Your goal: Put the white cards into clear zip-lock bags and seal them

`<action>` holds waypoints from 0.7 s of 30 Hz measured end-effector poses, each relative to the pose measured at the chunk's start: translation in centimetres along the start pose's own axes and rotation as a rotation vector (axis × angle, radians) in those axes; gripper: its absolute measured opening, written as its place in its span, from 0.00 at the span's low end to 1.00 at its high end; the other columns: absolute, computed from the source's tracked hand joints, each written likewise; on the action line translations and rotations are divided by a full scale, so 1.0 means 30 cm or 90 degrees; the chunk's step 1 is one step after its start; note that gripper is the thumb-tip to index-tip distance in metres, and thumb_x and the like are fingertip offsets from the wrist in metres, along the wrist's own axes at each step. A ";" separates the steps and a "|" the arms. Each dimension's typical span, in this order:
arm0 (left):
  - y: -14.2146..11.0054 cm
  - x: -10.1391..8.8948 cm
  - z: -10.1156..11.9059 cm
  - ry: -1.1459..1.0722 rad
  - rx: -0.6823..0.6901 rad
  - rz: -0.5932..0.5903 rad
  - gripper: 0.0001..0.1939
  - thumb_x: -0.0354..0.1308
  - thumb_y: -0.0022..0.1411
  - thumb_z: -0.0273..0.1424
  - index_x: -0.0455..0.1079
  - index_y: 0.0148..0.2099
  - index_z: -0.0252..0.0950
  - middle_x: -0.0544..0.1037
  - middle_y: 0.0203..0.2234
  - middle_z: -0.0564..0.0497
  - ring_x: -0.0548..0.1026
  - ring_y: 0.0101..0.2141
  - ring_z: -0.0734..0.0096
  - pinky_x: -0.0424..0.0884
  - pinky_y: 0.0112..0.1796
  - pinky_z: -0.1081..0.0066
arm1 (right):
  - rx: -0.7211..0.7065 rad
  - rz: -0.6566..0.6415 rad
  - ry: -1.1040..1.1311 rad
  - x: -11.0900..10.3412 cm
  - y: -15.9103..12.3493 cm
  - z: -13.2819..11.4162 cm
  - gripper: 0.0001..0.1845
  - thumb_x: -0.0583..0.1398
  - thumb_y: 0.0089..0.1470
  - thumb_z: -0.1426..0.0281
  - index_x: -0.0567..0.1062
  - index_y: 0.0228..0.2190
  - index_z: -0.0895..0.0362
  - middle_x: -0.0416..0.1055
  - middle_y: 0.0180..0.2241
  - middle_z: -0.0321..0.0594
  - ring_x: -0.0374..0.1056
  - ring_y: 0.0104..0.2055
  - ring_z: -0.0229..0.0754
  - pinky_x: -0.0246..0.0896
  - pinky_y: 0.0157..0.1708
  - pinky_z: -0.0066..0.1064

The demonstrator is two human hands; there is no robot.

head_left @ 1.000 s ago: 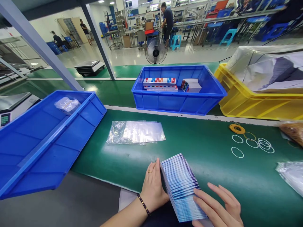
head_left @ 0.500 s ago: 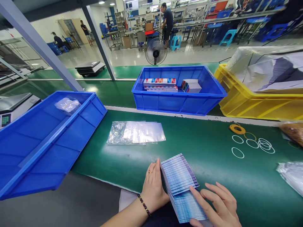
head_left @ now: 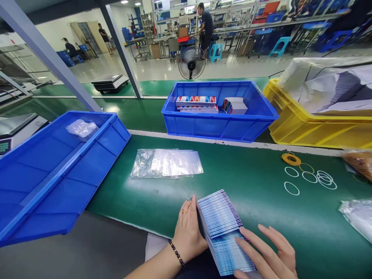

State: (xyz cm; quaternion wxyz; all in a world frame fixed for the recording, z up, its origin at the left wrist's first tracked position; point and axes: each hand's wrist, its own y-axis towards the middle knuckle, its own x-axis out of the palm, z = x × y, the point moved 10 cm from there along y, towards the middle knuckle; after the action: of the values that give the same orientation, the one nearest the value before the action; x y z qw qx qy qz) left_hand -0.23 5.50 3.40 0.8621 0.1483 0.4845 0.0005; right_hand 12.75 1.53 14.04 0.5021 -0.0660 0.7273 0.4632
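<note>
A thick stack of blue-and-white folded leaflets stands at the near edge of the green table, its many edges fanned in a stepped row with a darker blue nearer part. My left hand, with a ring and a beaded bracelet, is closed against the stack's left side. My right hand lies along the right side with fingers spread, fingertips touching the leaflet edges. Its thumb is partly cut off by the lower frame edge. Beyond the hands, clear plastic bags lie flat on the table.
A blue bin with printed stacks stands at the back, beside a yellow bin holding plastic-wrapped material. At left, another blue bin is tilted, with a bagged bundle inside. Rubber bands and a plastic bag lie at right.
My right fingers have shifted over the leaflet edges, moving toward the far end and then slightly right. More of the darker blue part shows. My left hand has stayed in place.
</note>
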 end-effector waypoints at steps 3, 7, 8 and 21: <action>-0.003 0.003 0.002 0.008 0.007 0.003 0.54 0.60 0.46 0.46 0.33 0.62 0.25 0.60 0.54 0.28 0.62 0.53 0.45 0.62 0.49 0.48 | -0.021 0.021 -0.011 -0.013 0.020 -0.009 0.20 0.60 0.43 0.57 0.73 0.35 0.58 0.77 0.32 0.46 0.62 0.44 0.58 0.55 0.40 0.46; -0.004 0.006 0.001 0.014 0.008 0.002 0.54 0.59 0.46 0.45 0.32 0.62 0.24 0.60 0.54 0.27 0.62 0.53 0.45 0.63 0.49 0.49 | -0.025 0.020 -0.014 -0.015 0.029 -0.010 0.19 0.60 0.44 0.57 0.73 0.34 0.58 0.78 0.30 0.46 0.62 0.44 0.59 0.55 0.39 0.47; -0.004 0.006 0.000 0.012 0.006 0.001 0.54 0.59 0.47 0.45 0.31 0.62 0.24 0.60 0.54 0.27 0.62 0.53 0.46 0.62 0.49 0.49 | -0.024 0.015 -0.015 -0.013 0.028 -0.010 0.19 0.60 0.44 0.57 0.73 0.34 0.58 0.78 0.30 0.46 0.62 0.44 0.59 0.55 0.39 0.47; 0.000 0.007 0.001 0.009 0.004 -0.010 0.54 0.59 0.48 0.41 0.28 0.62 0.23 0.61 0.53 0.27 0.62 0.53 0.47 0.62 0.50 0.49 | 0.014 -0.005 0.001 0.006 0.005 0.010 0.25 0.60 0.42 0.56 0.72 0.42 0.56 0.75 0.30 0.43 0.62 0.42 0.56 0.54 0.43 0.47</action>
State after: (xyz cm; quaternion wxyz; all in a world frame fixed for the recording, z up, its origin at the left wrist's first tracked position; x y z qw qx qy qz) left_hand -0.09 5.53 3.25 0.8583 0.1474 0.4914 -0.0070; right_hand 12.78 1.90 13.98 0.5043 -0.0636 0.7322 0.4533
